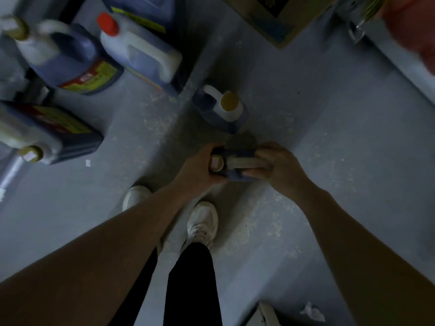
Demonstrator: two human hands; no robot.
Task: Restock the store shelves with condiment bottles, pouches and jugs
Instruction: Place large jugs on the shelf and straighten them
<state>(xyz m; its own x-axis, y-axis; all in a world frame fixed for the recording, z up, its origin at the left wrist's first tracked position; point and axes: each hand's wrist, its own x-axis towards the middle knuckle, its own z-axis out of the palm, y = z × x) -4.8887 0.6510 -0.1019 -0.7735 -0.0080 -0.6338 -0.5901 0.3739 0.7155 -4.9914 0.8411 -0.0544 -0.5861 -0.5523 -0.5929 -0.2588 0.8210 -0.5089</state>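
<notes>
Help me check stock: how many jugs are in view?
5: held jug, standing jug beyond it, and at left a red-capped jug, a far-left jug, a nearer jug. Possibly a sixth behind.

One head-worn wide-angle camera faces almost straight down at the floor [329, 149]. Left hand [200, 169] and right hand [280, 164] sit mid-frame, at arm's length

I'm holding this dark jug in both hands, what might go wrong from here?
1. The dark jug with the pale handle is held close to your white shoe. If the left-hand grip by the cap or the right-hand grip on the handle slips, it may hit your foot.
2. A second dark jug with a yellow cap stands just ahead on the grey floor; swinging forward could topple it.
</notes>
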